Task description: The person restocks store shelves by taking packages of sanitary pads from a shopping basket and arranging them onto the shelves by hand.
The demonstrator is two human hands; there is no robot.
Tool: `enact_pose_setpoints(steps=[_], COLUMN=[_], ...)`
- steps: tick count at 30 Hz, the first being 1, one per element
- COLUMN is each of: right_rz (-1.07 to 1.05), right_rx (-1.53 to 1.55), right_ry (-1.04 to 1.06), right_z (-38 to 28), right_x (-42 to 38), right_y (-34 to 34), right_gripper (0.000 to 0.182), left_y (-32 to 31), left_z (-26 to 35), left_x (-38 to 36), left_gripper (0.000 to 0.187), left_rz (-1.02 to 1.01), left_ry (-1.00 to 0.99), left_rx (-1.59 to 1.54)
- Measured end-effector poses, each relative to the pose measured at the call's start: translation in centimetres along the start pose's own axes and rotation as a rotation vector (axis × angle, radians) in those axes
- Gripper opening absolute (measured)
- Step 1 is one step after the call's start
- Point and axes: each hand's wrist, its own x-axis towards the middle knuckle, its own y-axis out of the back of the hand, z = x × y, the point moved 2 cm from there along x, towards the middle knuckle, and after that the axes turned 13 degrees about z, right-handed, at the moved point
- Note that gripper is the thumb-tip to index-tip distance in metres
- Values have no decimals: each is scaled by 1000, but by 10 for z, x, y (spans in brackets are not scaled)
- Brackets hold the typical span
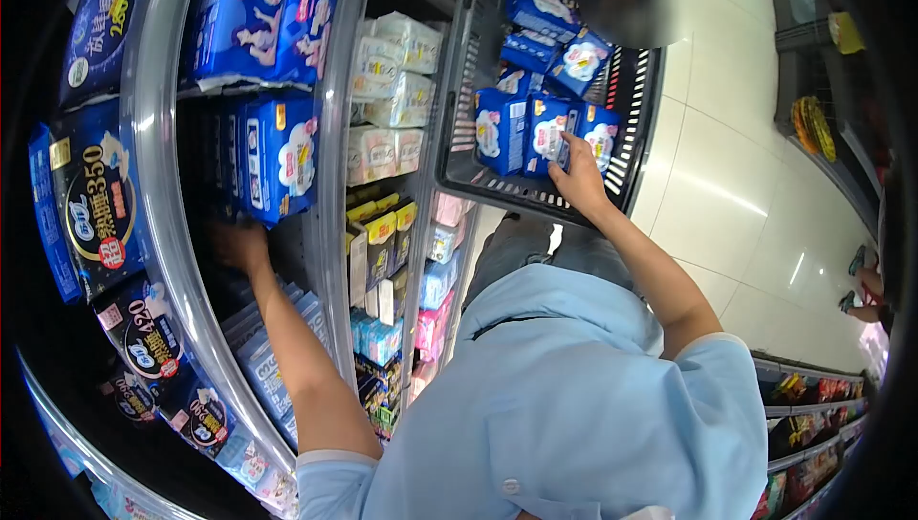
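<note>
On the left shelf, a dark pack (94,203) bore "350"; nearer, another pack (143,336) showed "420" and a third pack (205,415) "290".

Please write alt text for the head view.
A person's right hand is on a blue packet in a black basket holding similar packets. The left hand reaches into a store shelf near more blue packs. A light-blue shirt fills the lower middle.

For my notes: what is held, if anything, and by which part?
The right hand touches the right edge of a blue pack in the basket; firm hold unclear. The left hand is shadowed: cannot tell.
</note>
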Motion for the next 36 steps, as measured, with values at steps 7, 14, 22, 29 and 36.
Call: enact_pose_setpoints(steps=[7,14,22,29,36], right_rz=[189,-231,-335,-60,41], right_rx=[-297,-600,-549,-430,173], right_ry=[41,5,85,336,300], right_z=[-3,32,27,-32,-144], right_x=[24,90,90,76,36], right_y=[2,7,18,54,117], right_gripper=[68,68,67,40,31], left_y=[50,160,176,197,241], left_z=[5,79,136,173,180], left_x=[-25,-150,-215,-228,-204], left_gripper=[64,47,43,55,90], left_rz=[379,280,-145,-437,-248], left_ry=[-2,-236,-219,-253,-501], left_rx=[-384,-936,-1375,-1468,-1233])
